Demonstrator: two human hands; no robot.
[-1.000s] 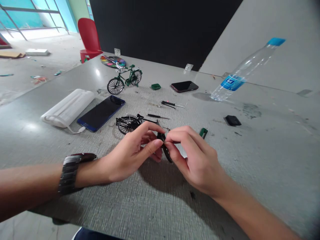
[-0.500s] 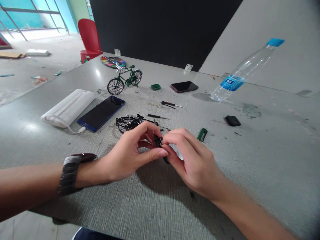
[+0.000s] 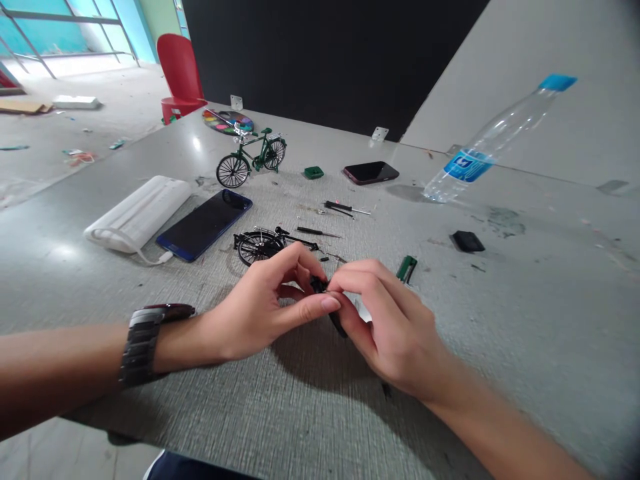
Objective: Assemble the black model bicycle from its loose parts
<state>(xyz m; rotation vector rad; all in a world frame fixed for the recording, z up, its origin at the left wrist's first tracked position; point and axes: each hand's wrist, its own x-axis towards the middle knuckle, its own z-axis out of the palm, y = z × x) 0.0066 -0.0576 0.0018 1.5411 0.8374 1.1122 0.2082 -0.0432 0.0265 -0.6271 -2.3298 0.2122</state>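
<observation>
My left hand [image 3: 280, 300], with a dark watch on its wrist, pinches a small black part [image 3: 318, 285] between thumb and fingers. Against the same part, my right hand [image 3: 385, 320] has its thumb and index finger closed on a tiny piece that the fingertips mostly hide. The black part's lower end shows below the fingers. Just beyond my left hand lies a partly assembled black model bicycle [image 3: 257, 247] with its rear wheel. A thin black screwdriver [image 3: 315, 231] rests behind the hands. To the right of them is a green and black piece [image 3: 407, 268].
A finished green model bicycle [image 3: 253, 157] stands at the back. A blue phone [image 3: 205, 227] and white power bank [image 3: 137, 213] lie left. Farther back are another phone [image 3: 371, 173], a green part [image 3: 313, 173] and a paint palette [image 3: 227, 121]. A tilted water bottle [image 3: 470, 163] stands right.
The black part has turned slightly between my fingers, its upper end now lower and its lower end showing more. Both hands stay in nearly the same place; the view has shifted a little.
</observation>
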